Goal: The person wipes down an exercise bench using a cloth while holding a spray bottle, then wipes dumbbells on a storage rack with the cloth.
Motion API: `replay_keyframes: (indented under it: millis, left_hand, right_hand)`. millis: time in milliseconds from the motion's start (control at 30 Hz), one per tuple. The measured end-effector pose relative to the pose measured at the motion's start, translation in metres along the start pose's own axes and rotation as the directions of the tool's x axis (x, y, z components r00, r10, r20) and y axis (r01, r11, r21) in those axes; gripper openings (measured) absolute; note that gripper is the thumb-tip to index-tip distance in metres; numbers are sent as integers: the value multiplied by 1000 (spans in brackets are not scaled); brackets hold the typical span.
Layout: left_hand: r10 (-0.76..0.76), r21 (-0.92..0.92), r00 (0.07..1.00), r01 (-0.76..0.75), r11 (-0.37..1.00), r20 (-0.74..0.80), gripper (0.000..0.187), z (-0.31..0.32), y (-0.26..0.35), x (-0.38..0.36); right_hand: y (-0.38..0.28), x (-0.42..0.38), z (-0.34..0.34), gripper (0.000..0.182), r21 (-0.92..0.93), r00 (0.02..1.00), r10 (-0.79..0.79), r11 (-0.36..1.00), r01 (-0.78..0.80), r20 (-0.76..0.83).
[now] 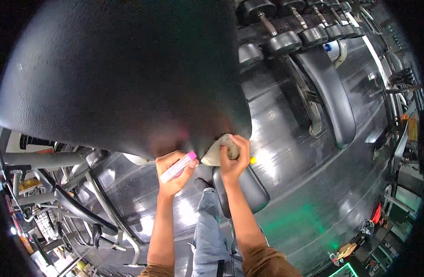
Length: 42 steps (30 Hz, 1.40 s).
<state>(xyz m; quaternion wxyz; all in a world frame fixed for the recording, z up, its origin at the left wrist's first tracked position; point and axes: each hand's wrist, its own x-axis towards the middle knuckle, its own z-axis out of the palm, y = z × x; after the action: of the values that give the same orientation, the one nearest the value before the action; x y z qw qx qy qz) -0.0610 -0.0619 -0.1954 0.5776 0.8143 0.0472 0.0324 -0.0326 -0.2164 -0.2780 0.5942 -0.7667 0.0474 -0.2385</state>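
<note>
My left hand (175, 173) is closed around a clear bottle with a pink cap (179, 167), held at a slant near the lower edge of a large black padded surface (129, 74). To its right, my right hand (235, 159) grips a crumpled pale cloth (216, 153) against that same edge. The fingers curl over the cloth and hide part of it. Faint reflections of both hands show on the black padding.
Dumbbells (283, 43) line a rack at the upper right, beside a black padded bench (329, 92). A smaller black seat (253, 189) is below my right hand. Metal machine frames (101, 198) stand at the left, above the dark shiny floor (295, 184).
</note>
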Motion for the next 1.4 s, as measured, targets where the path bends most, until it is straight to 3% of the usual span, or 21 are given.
replay_keyframes:
  millis: [67, 133, 167, 267, 400, 467, 533, 567, 667, 733, 800, 867, 933, 1000, 1067, 1100, 1200, 1333, 1400]
  left_hand:
    - [-12, -28, 1000, 12, 1000, -11, 15, -1, -1, 0]
    - [-6, -13, 1000, 6, 1000, 8, 16, -3, -3, -1]
    - [-3, -3, 1000, 3, 1000, 19, 16, -4, -4, -1]
    - [-8, -20, 1000, 8, 1000, -17, 17, -2, -7, -2]
    - [-32, -34, 999, 32, 999, -4, 17, -2, -9, -3]
    - [10, -28, 999, -11, 1000, -32, 19, -1, -10, -2]
    - [-4, -48, 999, 2, 999, -32, 21, 0, -10, -4]
    - [-19, -70, 999, 16, 997, -35, 23, 0, -10, -3]
    - [-11, -36, 1000, 11, 999, 10, 38, -4, -15, -4]
    - [-32, -35, 999, 32, 999, 2, 39, -3, -14, -5]
    - [-59, -32, 998, 58, 998, -8, 40, -3, -14, -6]
    - [-33, 0, 999, 33, 999, -34, 43, -2, -13, -6]
    - [-39, -3, 998, 38, 999, -39, 44, -1, -12, -4]
    - [-46, -9, 998, 46, 999, -43, 44, 1, -8, -5]
    - [-63, -42, 995, 60, 997, -74, 45, 4, -5, -5]
    - [-60, -40, 995, 58, 998, -73, 45, 5, -5, -3]
    - [-56, -40, 996, 53, 998, -76, 46, 5, -6, -6]
    - [-27, -18, 997, 26, 999, -71, 46, 4, -9, -6]
    - [-27, -22, 997, 25, 999, -73, 46, 5, -7, -5]
  right_hand:
    - [13, -1, -2, 30, -30, 996, 68, 997, -70, -56]
    - [10, 6, -3, 26, -36, 955, 279, 958, -284, -102]
    - [7, 8, -1, 24, -21, 942, 309, 949, -314, -128]
    - [-18, 36, 5, 25, 51, 967, 193, 981, -187, -166]
    - [-28, 49, 0, 22, 32, 992, 82, 996, -79, -97]
    - [-11, 43, -5, 20, 35, 992, 93, 995, -91, -88]
    - [8, 38, -9, 22, -38, 931, 348, 935, -353, -109]
    - [17, 39, -10, 24, 53, 909, 407, 913, -403, -92]
    - [10, 63, -14, 21, 20, 930, 364, 931, -364, -39]
    - [-6, 87, -16, 21, 49, 946, 325, 945, -323, -20]
    - [-19, 107, -20, 20, 69, 963, 219, 970, -232, 158]
    - [-8, 112, -26, 19, 97, 949, 250, 957, -272, 192]
    - [13, 114, -31, 20, 7, 887, 370, 922, -387, 278]
    - [44, 115, -37, 22, -99, 875, 401, 916, -389, 273]
    - [71, 115, -39, 24, -138, 667, 617, 769, -624, 417]
    - [62, 121, -41, 25, -206, 720, 541, 838, -505, 435]
    - [30, 138, -43, 24, -110, 763, 425, 897, -429, 488]
    - [20, 139, -36, 24, 109, 792, 342, 885, -452, 505]
    - [36, 128, -33, 23, 78, 800, 385, 880, -468, 460]
